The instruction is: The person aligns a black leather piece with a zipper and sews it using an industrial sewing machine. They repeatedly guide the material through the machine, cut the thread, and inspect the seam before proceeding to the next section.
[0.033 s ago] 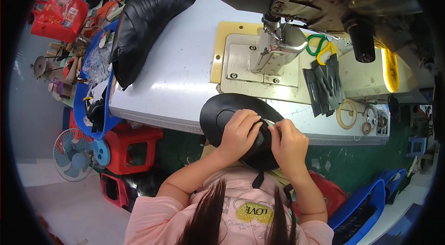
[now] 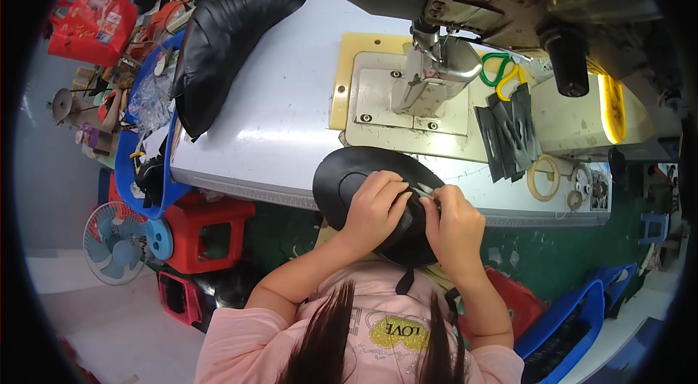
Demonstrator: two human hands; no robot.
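A black, leather-like piece (image 2: 343, 179) with a rounded edge and a curved seam lies over the table's front edge and my lap. It looks like a cap or a bag part; I cannot tell which. My left hand (image 2: 374, 211) is closed on its upper middle, thumb and fingers pinched together. Beside it, my right hand (image 2: 456, 222) is closed too, pinching near a small pale sliver (image 2: 425, 190) at the piece's edge. What that sliver is cannot be made out. A short black strap (image 2: 405, 282) hangs from the piece toward my shirt.
A sewing machine (image 2: 443, 68) stands beyond my hands. Black strips (image 2: 505, 133), scissors with green and yellow handles (image 2: 511, 82) and a tape roll (image 2: 543, 179) lie to its right. Stacked black curved pieces (image 2: 233, 46) rest at left, near a blue bin (image 2: 174, 191) and red stool (image 2: 211, 231).
The pale sliver shows a little more between my hands, and my right fingertips have shifted slightly. My left hand and the black piece stay almost where they were.
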